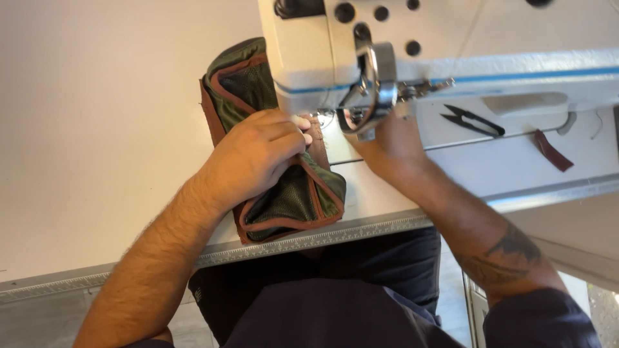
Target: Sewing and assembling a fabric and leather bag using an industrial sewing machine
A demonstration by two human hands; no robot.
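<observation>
1. Left hand (258, 158) presses the green pouch (284, 200) on the tabletop (97, 129), fingers curled together on it.
2. Right hand (393, 145) sits behind the sewing machine (451, 38); its fingers are hidden.
3. The pouch's long axis runs toward the needle.

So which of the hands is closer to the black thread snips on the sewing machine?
Right. The right hand is under the machine head, a short way left of the snips; the left hand grips the green fabric piece farther left.
</observation>
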